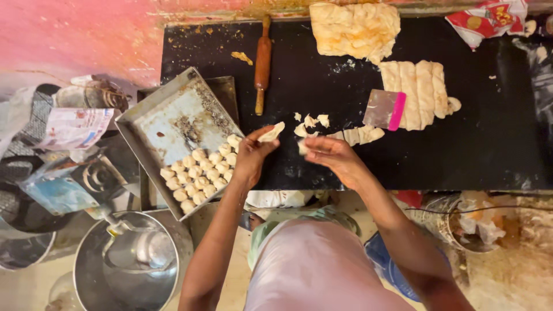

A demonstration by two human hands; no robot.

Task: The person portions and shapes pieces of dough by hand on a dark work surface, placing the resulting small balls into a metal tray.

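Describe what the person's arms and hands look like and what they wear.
Both arms are bare from the upper arm down; no sleeves reach them. The left hand and right hand wear no gloves, and no rings, watch or bangles show. The torso is covered in a pale lilac garment.

Rolling pin [262,63] lay on the worktop [311,75], left of the dough slab [354,29]; scraper [385,109] rested against cut strips [417,92]; tray [173,124] of dough pieces [199,175] sat left.
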